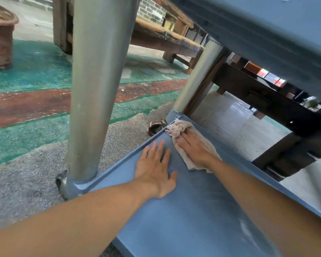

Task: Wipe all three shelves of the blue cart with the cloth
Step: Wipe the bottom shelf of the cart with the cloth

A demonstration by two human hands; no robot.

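Right hand (195,145) seemingly flat on cloth (176,127)

We lose the cloth (182,135) middle under the right hand (195,149). Upper shelf (267,34) blurred, cut off at top and right edges. Bottom shelf (193,210) runs off the frame's bottom. Caster (155,127) half hidden behind the shelf rim.

Blue bottom shelf (202,210) carries a crumpled cloth (178,128) and two flat hands.

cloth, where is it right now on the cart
In the head view the cloth lies on the bottom shelf near its far corner, by the far metal post, pressed flat under the right hand, right of the left hand.
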